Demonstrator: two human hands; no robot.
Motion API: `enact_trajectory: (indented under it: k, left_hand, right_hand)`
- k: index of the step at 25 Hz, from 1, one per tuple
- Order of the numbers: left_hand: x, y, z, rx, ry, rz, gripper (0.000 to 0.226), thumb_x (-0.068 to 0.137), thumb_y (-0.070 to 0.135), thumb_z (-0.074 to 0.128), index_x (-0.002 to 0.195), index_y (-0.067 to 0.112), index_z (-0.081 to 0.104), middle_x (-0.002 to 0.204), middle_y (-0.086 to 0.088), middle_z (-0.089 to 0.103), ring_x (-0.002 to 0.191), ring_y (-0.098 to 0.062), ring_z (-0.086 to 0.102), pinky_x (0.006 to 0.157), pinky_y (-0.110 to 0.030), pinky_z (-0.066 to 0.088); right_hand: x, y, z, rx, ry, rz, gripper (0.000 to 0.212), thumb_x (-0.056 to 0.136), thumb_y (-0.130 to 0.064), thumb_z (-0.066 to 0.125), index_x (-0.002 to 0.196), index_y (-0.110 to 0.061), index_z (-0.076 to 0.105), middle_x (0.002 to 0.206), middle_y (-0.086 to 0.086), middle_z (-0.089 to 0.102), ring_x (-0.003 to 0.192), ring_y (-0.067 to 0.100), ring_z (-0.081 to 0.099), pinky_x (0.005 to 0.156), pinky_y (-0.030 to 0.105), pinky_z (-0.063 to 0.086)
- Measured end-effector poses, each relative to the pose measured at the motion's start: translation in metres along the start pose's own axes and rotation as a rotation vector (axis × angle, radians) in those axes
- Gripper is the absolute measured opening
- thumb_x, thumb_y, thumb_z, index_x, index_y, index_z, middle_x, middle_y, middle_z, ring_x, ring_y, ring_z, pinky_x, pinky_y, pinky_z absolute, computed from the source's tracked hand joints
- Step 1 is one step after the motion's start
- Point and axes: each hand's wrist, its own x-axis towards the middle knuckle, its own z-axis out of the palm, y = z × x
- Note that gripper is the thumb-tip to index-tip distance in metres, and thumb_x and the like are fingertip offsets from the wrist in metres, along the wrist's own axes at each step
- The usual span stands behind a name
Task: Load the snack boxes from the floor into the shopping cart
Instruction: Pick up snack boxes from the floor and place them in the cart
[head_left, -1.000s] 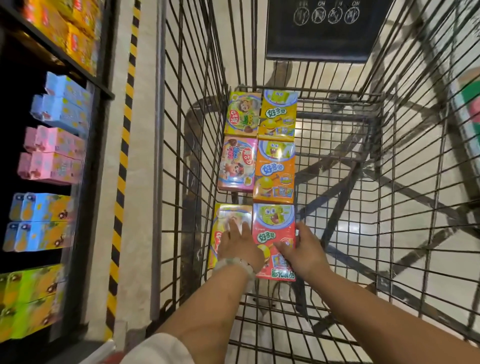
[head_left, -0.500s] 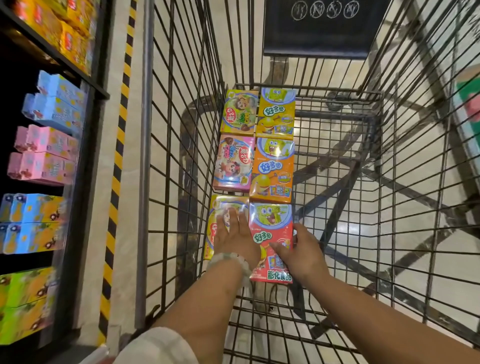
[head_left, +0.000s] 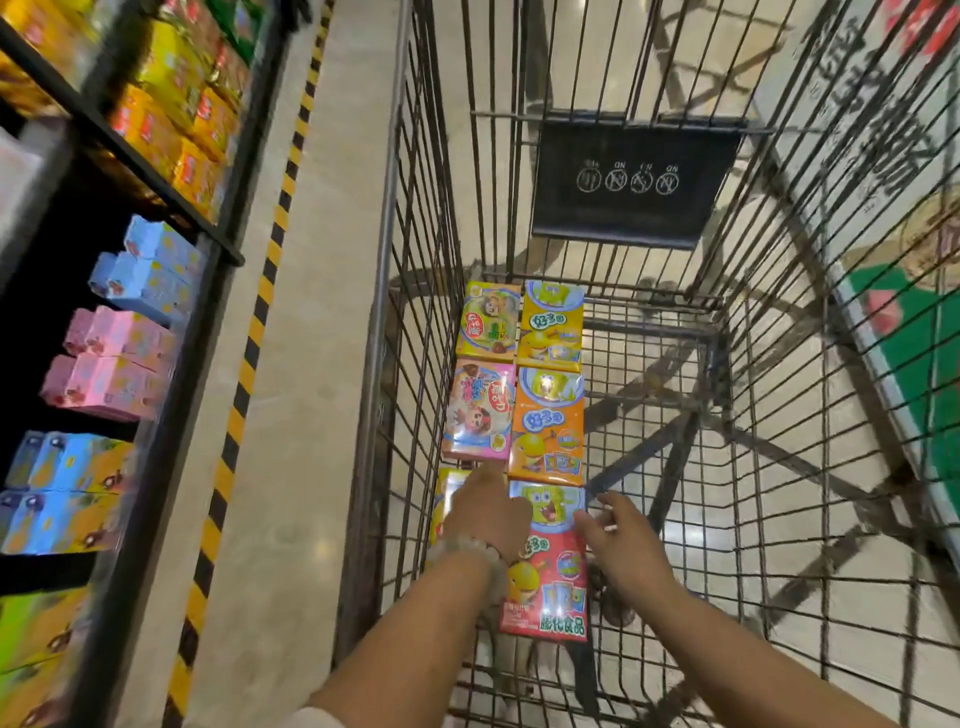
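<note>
Cart (head_left: 387, 364): wire basket, I'm looking down into it; six snack boxes flat on its floor, 2 columns along the left wall.
Far row: yellow box (head_left: 488, 322) + yellow-orange box (head_left: 550, 325).
Mid row: pink box (head_left: 480, 410) + orange box (head_left: 545, 423).
Near row: red box (head_left: 550, 582), plus a box mostly hidden under my left hand (head_left: 488, 512).
Left hand: fingers straight, resting on that hidden box.
Right hand (head_left: 623, 540): fingers loose (nothing held), at the red box's right edge.
Shelf (head_left: 156, 156): on the left w/ more boxes.

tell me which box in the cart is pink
The pink box, middle of the left column along the cart wall; the boxes around it are yellow, orange or red.
</note>
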Motion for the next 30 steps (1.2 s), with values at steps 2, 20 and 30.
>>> enact_trajectory:
  k: [2,20,30]
  left_hand:
    - [-0.013,0.028,-0.035,-0.139,-0.075,0.125,0.046,0.093,0.013,0.045,0.138,0.017,0.038,0.131,0.005,0.045,0.116,-0.020,0.048,0.087,-0.018,0.037]
    - [-0.409,0.169,-0.469,0.548,0.649,0.689,0.048,0.092,0.037,0.052,0.136,0.038,0.034,0.139,0.016,0.034,0.127,-0.003,0.035,0.105,-0.020,0.029]
    - [-0.585,0.040,-0.480,0.551,0.796,0.474,0.054,0.090,0.045,0.051,0.130,0.058,0.017,0.147,0.026,0.017,0.137,0.001,0.018,0.113,-0.023,0.018]
  right_hand:
    - [-0.006,-0.035,-0.023,-0.021,-0.006,-0.060,0.041,0.093,-0.029,0.057,0.128,-0.008,0.049,0.098,0.004,0.058,0.085,0.017,0.056,0.066,0.027,0.042]
    - [-0.334,-0.466,-0.258,-0.589,0.107,-1.313,0.049,0.093,-0.032,0.055,0.139,-0.036,0.038,0.136,-0.004,0.050,0.114,0.006,0.048,0.099,0.027,0.044]
    - [-0.474,-0.508,-0.142,-0.681,-0.120,-1.651,0.053,0.091,-0.040,0.054,0.139,-0.044,0.033,0.145,-0.013,0.040,0.117,-0.002,0.042,0.095,0.019,0.040]
